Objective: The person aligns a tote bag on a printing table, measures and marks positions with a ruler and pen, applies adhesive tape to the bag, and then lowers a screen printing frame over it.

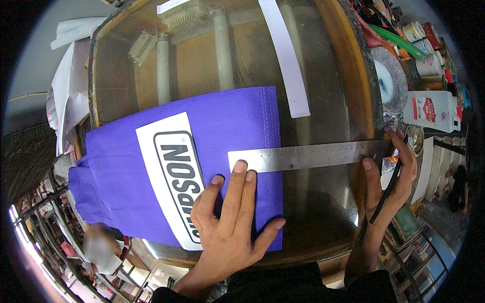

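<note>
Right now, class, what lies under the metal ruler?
The metal ruler crosses the purple fabric and its stitched edge, then extends over the see-through tabletop. Whatever lies directly beneath the opaque metal is covered and cannot be seen.

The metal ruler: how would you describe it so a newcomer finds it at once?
On the see-through tabletop, find the purple fabric under the left hand. The metal ruler runs from that hand across to the right hand. Unlike the plain white strip higher in the picture, it is shiny grey with fine marks.
</note>
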`<state>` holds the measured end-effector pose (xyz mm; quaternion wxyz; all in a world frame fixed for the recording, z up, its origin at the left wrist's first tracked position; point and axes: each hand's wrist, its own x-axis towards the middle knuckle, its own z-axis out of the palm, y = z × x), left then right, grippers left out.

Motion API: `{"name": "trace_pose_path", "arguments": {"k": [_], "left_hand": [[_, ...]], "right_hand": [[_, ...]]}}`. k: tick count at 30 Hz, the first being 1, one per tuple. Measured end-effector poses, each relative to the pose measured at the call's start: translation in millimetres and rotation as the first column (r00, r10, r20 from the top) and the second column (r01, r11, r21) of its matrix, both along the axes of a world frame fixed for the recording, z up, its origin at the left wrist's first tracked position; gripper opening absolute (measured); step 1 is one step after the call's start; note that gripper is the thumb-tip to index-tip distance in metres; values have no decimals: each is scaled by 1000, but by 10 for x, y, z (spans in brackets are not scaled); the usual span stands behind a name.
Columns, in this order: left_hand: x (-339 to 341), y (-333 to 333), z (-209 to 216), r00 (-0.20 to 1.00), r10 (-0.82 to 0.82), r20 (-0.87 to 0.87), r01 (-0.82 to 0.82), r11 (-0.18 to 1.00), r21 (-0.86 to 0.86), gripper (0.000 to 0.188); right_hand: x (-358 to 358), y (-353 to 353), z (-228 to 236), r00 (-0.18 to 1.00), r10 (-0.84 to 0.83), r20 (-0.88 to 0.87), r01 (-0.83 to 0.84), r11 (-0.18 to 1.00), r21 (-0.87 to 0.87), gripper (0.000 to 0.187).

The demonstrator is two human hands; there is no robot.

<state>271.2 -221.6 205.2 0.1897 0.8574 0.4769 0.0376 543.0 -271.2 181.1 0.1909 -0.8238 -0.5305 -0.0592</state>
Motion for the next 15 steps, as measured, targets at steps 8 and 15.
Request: {"name": "trace_pose_path", "arguments": {"k": [8,15], "left_hand": [[8,7,9,1000,0,-4,0,1000,-19,92],[22,11,78,1000,7,11,-7,1000,-17,88]], "right_hand": [[11,11,1,1000,4,-14,-4,1000,6,60],[-8,14,50,999,46,-21,-44,993,108,57]]}}
